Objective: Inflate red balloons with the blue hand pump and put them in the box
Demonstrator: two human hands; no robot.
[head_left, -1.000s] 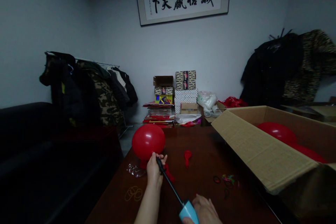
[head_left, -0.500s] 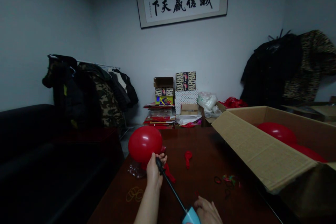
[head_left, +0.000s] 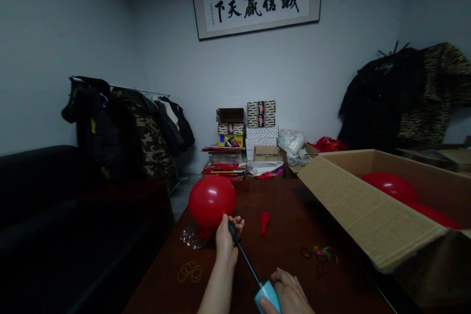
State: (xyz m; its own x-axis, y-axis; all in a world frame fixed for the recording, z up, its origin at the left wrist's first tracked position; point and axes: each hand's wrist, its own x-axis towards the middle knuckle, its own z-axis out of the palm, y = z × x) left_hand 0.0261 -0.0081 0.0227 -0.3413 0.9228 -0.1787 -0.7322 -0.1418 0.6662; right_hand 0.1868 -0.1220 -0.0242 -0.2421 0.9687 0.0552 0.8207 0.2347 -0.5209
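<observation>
An inflated red balloon (head_left: 212,201) sits at the nozzle end of a hand balloon pump (head_left: 267,297), which has a black tip, a thin dark rod and a light-blue body. My left hand (head_left: 227,240) is closed around the black tip and the balloon's neck, its outer fingers partly apart. Down at the frame's lower edge, my right hand (head_left: 289,292) grips the blue body, with the thumb across it. A flat red balloon (head_left: 264,223) lies on the table beyond the rod. Just where the inflated balloon's mouth meets the tip is hidden by my fingers.
Yellowish rubber bands (head_left: 190,272) and a crumpled clear bag (head_left: 193,236) lie on the left of the brown table (head_left: 279,245). Small coloured bands (head_left: 324,254) lie on the right. Beside the table, an open cardboard box (head_left: 368,211) holds red balloons (head_left: 392,186).
My left hand and the inflated balloon have shifted slightly right. The pump body has come up a little, and my right thumb now shows across it.
</observation>
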